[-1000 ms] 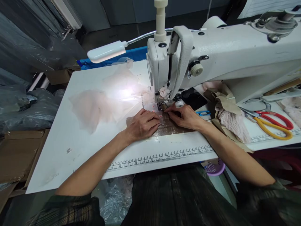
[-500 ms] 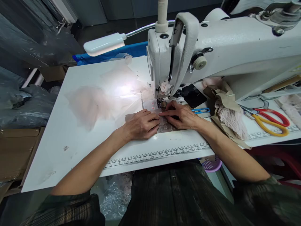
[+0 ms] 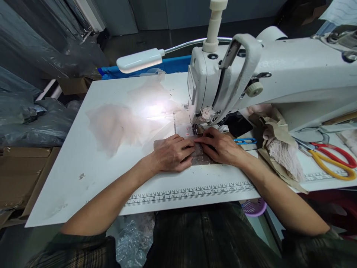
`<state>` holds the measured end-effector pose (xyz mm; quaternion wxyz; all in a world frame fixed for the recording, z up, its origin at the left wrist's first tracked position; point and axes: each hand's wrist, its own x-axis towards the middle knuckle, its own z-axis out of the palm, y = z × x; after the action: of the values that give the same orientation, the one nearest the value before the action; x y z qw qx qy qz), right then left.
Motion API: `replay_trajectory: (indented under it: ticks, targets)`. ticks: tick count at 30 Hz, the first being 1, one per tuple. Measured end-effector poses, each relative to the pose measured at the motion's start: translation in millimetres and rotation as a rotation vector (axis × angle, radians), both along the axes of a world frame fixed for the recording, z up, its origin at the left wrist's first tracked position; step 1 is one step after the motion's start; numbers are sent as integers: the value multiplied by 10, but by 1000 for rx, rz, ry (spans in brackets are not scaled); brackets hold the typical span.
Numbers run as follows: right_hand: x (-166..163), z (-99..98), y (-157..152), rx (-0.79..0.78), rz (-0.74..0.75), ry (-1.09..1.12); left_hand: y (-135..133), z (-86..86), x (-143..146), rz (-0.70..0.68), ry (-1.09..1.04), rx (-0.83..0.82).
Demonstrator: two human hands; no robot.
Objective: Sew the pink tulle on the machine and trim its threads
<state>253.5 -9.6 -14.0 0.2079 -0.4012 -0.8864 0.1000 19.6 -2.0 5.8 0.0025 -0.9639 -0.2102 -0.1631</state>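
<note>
Right at the needle, and the busiest spot is the hardest to read: the fingertips cover whatever lies beneath them, and the needle's point is lost among small metal parts. The left hand (image 3: 174, 152) lies palm down just left of the needle, fingers bent and close together; I can't tell whether they pinch anything. The right hand (image 3: 223, 147) comes in opposite, forefinger stretched out to the left hand's fingertips, thumb tucked below; again, any pinch is hidden.

The cloth (image 3: 114, 126) sprawls over the table (image 3: 92, 186) on the left, one end running in under the head of the sewing machine (image 3: 301, 67). It's sheer, pale pink and loosely crumpled, nearly see-through at the edges, and glare under the lamp (image 3: 141, 60) washes out its middle. A rosette (image 3: 207, 113) in similar pink sits on the machine's head, above the needle.

Off to the right, the machine runs out of view, and a sheet of paper (image 3: 340, 15) is cut off at the top corner, its lines too faint to read. The scissors (image 3: 316, 154), red and yellow handled, lie beyond some brown paper (image 3: 275, 126). For writing, look to the ruler strip (image 3: 192, 194) along the table's front edge: 10, 12 and 15 come through, the right arm covering its run further on.
</note>
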Motion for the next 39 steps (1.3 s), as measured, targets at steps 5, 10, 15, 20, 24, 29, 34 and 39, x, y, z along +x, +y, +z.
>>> replay_trajectory:
  ticks: [5, 10, 15, 20, 24, 29, 34, 39]
  targets:
    - [-47, 12, 7, 27, -32, -48, 24, -14, -12, 12, 5, -25]
    - [-42, 2, -11, -3, -44, -31, 60, -29, -28, 22, 8, -33]
    - [-28, -2, -38, -27, -42, -9, 93, -25, -37, 45, 44, -45]
    - [-35, 1, -33, -32, -36, 6, 121, 0, -44, 61, 56, -50]
    - [-43, 12, -43, -20, -32, 20, 146, 8, -46, 76, 84, -50]
    - [-91, 49, -33, 8, -41, -27, 195, -20, -43, 96, 95, -41]
    - [-143, 78, -11, 6, -71, -62, 253, -43, -55, 102, 91, -28]
    - [-73, 182, -15, -71, -56, 8, 280, -61, -72, 130, 86, -2]
